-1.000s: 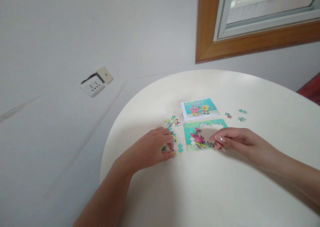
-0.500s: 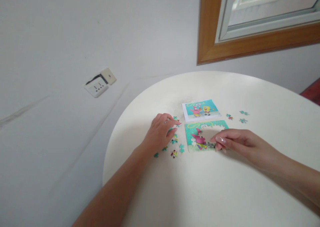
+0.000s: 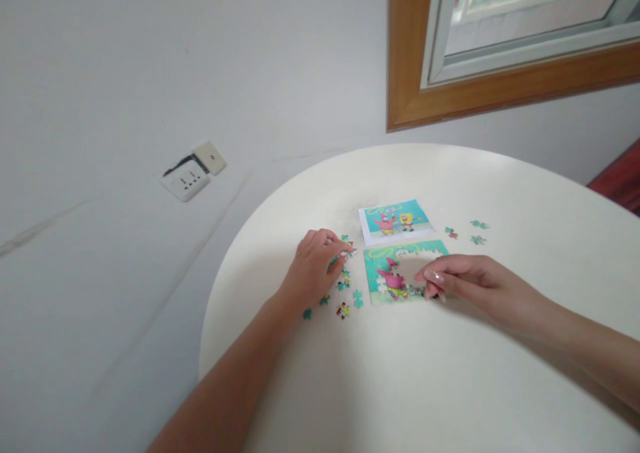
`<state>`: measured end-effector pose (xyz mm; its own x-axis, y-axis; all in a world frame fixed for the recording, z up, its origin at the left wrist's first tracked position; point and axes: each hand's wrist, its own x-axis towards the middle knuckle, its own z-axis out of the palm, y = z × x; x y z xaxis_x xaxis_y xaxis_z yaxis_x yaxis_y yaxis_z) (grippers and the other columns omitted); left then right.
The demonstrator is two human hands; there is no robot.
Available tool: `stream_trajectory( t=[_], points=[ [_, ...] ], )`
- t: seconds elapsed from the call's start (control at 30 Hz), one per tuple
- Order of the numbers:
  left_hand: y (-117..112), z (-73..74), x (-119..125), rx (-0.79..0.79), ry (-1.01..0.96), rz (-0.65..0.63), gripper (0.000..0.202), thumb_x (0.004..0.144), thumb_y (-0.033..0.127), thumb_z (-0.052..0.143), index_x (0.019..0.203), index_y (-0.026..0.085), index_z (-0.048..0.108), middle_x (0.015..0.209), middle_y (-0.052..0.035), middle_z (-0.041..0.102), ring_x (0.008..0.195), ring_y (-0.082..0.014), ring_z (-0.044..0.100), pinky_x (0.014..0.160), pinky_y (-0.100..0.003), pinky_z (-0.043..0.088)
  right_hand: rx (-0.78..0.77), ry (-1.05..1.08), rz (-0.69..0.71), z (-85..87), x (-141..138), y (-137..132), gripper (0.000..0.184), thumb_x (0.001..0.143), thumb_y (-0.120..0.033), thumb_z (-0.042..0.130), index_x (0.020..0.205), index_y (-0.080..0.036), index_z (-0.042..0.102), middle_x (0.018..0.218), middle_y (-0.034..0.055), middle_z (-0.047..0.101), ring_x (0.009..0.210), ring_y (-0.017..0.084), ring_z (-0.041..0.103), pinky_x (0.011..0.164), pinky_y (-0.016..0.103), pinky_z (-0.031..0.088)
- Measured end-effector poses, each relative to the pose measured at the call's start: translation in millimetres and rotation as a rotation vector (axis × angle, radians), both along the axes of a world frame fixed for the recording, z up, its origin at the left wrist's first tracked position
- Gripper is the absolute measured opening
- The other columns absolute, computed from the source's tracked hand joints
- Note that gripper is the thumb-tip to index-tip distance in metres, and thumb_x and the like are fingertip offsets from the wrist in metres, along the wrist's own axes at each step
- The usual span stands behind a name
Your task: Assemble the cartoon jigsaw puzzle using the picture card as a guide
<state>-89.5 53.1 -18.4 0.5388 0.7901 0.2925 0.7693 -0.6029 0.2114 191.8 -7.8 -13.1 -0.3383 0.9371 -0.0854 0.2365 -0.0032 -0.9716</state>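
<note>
A partly assembled jigsaw puzzle point(image 3: 373, 273) lies flat on the table, with a pink starfish figure at its left and a gap in its middle. My right hand point(image 3: 465, 283) is over the puzzle's right side, thumb and fingertips pinched together; whatever they hold is hidden. Over the loose jigsaw pieces point(image 3: 343, 310) left of the puzzle rests my left hand point(image 3: 317, 263), its thumb and index finger apart, fingertips at the pieces. It covers some of them. Just behind the puzzle sits a printed reference picture point(image 3: 400, 218) with the starfish and a yellow square figure.
Several more jigsaw pieces point(image 3: 479, 240) lie to the right of the picture. The round white table point(image 3: 400, 386) meets a pale wall with a socket point(image 3: 185, 180). A wood-framed window point(image 3: 410, 106) is at upper right, and something red stands at the right edge.
The camera view has shifted slightly, moving the scene a little to the left. Both hands stay in nearly the same places over the puzzle and pieces.
</note>
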Motion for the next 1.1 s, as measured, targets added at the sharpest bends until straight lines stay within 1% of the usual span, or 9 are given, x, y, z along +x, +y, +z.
stream_trajectory(
  t=[0.13, 0.27, 0.4, 0.53, 0.8, 0.87, 0.97, 1.03, 1.1],
  points=[
    [0.2, 1.8, -2.8, 0.005, -0.012, -0.011, 0.023, 0.087, 0.021, 0.048, 0.102, 0.025, 0.066, 0.103, -0.0056, 0.053, 0.098, -0.0208, 0.047, 0.092, -0.039, 0.038, 0.005, 0.009, 0.004, 2.9, -0.5, 0.0, 0.043, 0.08, -0.056, 0.057, 0.089, -0.017, 0.072, 0.077, 0.007, 0.068, 0.072, 0.017, 0.058, 0.068, 0.031, 0.047],
    [3.7, 0.5, -9.3, 0.035, -0.037, 0.055, 0.026, 0.086, 0.021, 0.049, 0.107, 0.024, 0.063, 0.103, -0.0061, 0.053, 0.1, -0.0216, 0.047, 0.093, -0.04, 0.038, 0.009, 0.022, -0.001, 2.8, -0.7, 0.2, 0.043, 0.079, -0.057, 0.057, 0.088, -0.018, 0.073, 0.077, 0.0071, 0.068, 0.072, 0.017, 0.057, 0.068, 0.031, 0.047],
    [5.5, -4.5, -8.6, 0.021, -0.019, 0.04, 0.029, 0.085, 0.019, 0.049, 0.111, 0.025, 0.063, 0.105, -0.0063, 0.053, 0.099, -0.0219, 0.047, 0.091, -0.04, 0.039, 0.003, 0.034, -0.004, 2.5, -1.0, -0.2, 0.043, 0.078, -0.058, 0.058, 0.087, -0.018, 0.073, 0.076, 0.0068, 0.068, 0.071, 0.016, 0.057, 0.067, 0.031, 0.047],
    [5.3, -5.0, -6.4, 0.022, -0.009, 0.037, 0.03, 0.085, 0.017, 0.049, 0.11, 0.024, 0.063, 0.105, -0.0062, 0.053, 0.1, -0.0216, 0.046, 0.091, -0.04, 0.039, -0.003, 0.041, -0.008, 3.2, -0.5, -0.1, 0.042, 0.079, -0.056, 0.058, 0.086, -0.018, 0.072, 0.076, 0.007, 0.067, 0.072, 0.017, 0.058, 0.069, 0.032, 0.048],
    [9.5, -5.1, -11.2, 0.041, -0.017, 0.083, 0.027, 0.083, 0.02, 0.052, 0.107, 0.024, 0.064, 0.102, -0.006, 0.053, 0.099, -0.0221, 0.047, 0.093, -0.041, 0.039, 0.004, 0.041, -0.013, 2.9, 0.2, 0.8, 0.044, 0.078, -0.057, 0.057, 0.087, -0.017, 0.071, 0.08, 0.0083, 0.069, 0.076, 0.019, 0.061, 0.069, 0.033, 0.049],
    [10.6, -4.5, -13.8, 0.042, -0.02, 0.087, 0.026, 0.083, 0.021, 0.051, 0.105, 0.024, 0.064, 0.101, -0.0058, 0.053, 0.099, -0.0219, 0.047, 0.092, -0.041, 0.039, 0.056, -0.007, -0.003, 6.6, 1.6, 6.5, 0.042, 0.08, -0.055, 0.056, 0.09, -0.018, 0.071, 0.087, 0.0085, 0.07, 0.08, 0.02, 0.062, 0.071, 0.032, 0.048],
    [12.7, -1.9, -21.1, 0.027, -0.03, 0.099, 0.024, 0.083, 0.021, 0.051, 0.102, 0.023, 0.065, 0.099, -0.0056, 0.055, 0.098, -0.0217, 0.048, 0.092, -0.041, 0.039, 0.229, -0.172, 0.06, 15.5, -1.2, 26.0, 0.033, 0.084, -0.048, 0.053, 0.095, -0.023, 0.071, 0.098, 0.0058, 0.069, 0.088, 0.02, 0.061, 0.075, 0.032, 0.047],
    [13.9, -0.4, -27.0, -0.001, -0.037, 0.105, 0.023, 0.083, 0.021, 0.05, 0.1, 0.022, 0.064, 0.098, -0.0053, 0.057, 0.097, -0.0216, 0.049, 0.091, -0.041, 0.038, 0.37, -0.307, 0.124, 20.6, -10.6, 45.3, 0.028, 0.087, -0.039, 0.05, 0.099, -0.025, 0.071, 0.103, 0.0042, 0.069, 0.09, 0.019, 0.06, 0.076, 0.031, 0.046],
    [14.7, -0.3, -31.7, -0.028, -0.048, 0.11, 0.023, 0.083, 0.021, 0.049, 0.1, 0.021, 0.064, 0.097, -0.005, 0.058, 0.097, -0.0216, 0.05, 0.091, -0.041, 0.038, 0.502, -0.433, 0.188, 22.0, -26.6, 66.8, 0.026, 0.087, -0.028, 0.048, 0.098, -0.023, 0.071, 0.1, 0.0049, 0.069, 0.089, 0.019, 0.059, 0.079, 0.032, 0.045]
  ],
)
